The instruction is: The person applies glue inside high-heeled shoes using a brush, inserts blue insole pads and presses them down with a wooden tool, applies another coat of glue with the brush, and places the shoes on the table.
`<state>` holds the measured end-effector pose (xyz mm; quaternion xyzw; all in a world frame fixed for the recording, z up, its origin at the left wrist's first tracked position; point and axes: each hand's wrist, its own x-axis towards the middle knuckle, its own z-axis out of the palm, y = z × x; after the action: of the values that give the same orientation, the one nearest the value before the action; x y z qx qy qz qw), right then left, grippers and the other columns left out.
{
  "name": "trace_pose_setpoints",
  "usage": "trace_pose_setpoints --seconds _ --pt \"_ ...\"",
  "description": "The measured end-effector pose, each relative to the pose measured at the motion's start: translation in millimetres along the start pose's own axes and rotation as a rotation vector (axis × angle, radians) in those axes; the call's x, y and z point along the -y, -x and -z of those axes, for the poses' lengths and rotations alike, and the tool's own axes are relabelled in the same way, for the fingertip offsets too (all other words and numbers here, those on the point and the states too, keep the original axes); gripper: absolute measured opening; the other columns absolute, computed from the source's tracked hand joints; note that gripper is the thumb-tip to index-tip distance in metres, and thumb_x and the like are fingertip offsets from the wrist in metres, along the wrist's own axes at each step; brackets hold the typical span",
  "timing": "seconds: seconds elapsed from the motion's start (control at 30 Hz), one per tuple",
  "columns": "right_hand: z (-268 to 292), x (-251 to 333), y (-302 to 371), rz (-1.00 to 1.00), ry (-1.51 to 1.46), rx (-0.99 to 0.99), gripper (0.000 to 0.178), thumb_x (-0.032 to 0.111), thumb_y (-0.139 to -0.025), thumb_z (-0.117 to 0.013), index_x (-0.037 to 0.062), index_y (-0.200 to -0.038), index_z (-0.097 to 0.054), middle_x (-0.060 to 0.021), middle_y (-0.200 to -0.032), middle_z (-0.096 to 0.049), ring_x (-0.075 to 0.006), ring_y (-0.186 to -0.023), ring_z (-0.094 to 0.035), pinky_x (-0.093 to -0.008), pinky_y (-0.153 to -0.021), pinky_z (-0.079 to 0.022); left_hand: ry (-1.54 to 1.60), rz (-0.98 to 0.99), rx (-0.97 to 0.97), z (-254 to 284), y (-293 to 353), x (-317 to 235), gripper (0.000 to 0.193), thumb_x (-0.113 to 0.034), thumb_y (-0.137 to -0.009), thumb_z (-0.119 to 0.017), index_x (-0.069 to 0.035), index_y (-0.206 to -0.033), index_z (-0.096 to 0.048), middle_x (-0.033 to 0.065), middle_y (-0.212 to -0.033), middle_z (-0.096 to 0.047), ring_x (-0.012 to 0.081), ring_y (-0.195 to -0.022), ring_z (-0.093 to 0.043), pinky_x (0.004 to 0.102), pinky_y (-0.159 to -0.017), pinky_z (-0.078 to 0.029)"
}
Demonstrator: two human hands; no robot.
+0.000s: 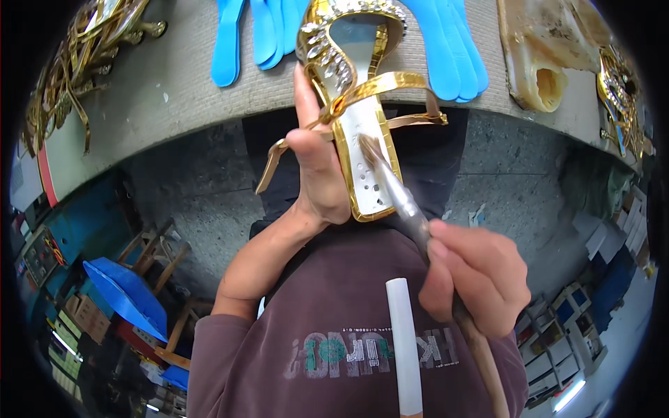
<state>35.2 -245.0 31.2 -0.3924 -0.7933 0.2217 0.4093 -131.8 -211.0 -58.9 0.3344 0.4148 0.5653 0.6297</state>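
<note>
My left hand [317,164] is closed around the side of a gold sandal [353,182]. Clear stones trim its upper, and gold straps with a buckle hang loose at both sides. The white inner sole [371,182] faces up, with several small dark marks near the heel. Between the fingers of my right hand [481,275] is a paintbrush [401,195] with a metal ferrule and a long wooden handle. Its bristles appear to touch the white sole near the middle. A white cigarette-like stick [404,341] shows in front of my brown shirt, held by neither hand.
Bright blue insoles [442,52] lie on the grey cloth-covered table [181,76]. At the right stands a crusted, yellowish container [547,83] with a round opening, beside another gold sandal [620,97]. More gold sandals [90,63] are heaped at the left. A blue seat [129,296] stands lower left.
</note>
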Motion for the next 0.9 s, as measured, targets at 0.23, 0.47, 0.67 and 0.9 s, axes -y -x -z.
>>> trace_pose_setpoints --seconds 0.23,0.47,0.67,0.9 --pt "-23 -29 -39 0.076 0.028 -0.081 0.004 -0.005 -0.077 -0.064 -0.0084 -0.076 -0.066 -0.0234 -0.072 -0.068 -0.0266 -0.055 -0.067 -0.0312 -0.050 -0.055 -0.103 -0.079 -0.077 -2 -10 -3 0.108 -0.092 -0.079 -0.015 0.000 -0.130 -0.039 0.0074 -0.106 -0.057 0.0122 -0.087 -0.058 0.0274 -0.074 -0.051" --pt "17 15 6 0.046 -0.079 -0.094 0.009 0.001 -0.074 -0.068 -0.0071 -0.070 -0.065 -0.0199 -0.066 -0.068 -0.0194 -0.042 -0.060 -0.0263 -0.037 -0.048 -0.066 -0.135 0.013 7 -18 -19 0.083 -0.075 -0.094 -0.014 -0.003 -0.118 -0.049 0.0013 -0.085 -0.057 0.0059 -0.070 -0.057 0.0217 -0.058 -0.047" --pt "91 -4 -24 0.344 0.165 -0.584 0.021 0.009 -0.087 -0.057 -0.0088 -0.095 -0.062 -0.0265 -0.098 -0.066 -0.0254 -0.088 -0.067 -0.0345 -0.073 -0.057 0.378 -0.049 -0.023 24 -4 -58 0.100 -0.083 -0.086 -0.015 0.001 -0.135 -0.042 0.0104 -0.091 -0.059 0.0132 -0.067 -0.057 0.0254 -0.053 -0.048" --pt "-33 -66 -141 -0.297 0.248 0.315 0.021 0.005 -0.088 -0.063 0.0020 -0.107 -0.071 -0.0091 -0.076 -0.069 -0.0146 -0.066 -0.065 -0.0282 -0.062 -0.050 0.402 -0.558 -0.393 123 52 -135 0.126 -0.097 -0.071 -0.012 0.008 -0.133 -0.045 0.0262 -0.089 -0.058 0.0246 -0.053 -0.051 0.0282 -0.037 -0.046"
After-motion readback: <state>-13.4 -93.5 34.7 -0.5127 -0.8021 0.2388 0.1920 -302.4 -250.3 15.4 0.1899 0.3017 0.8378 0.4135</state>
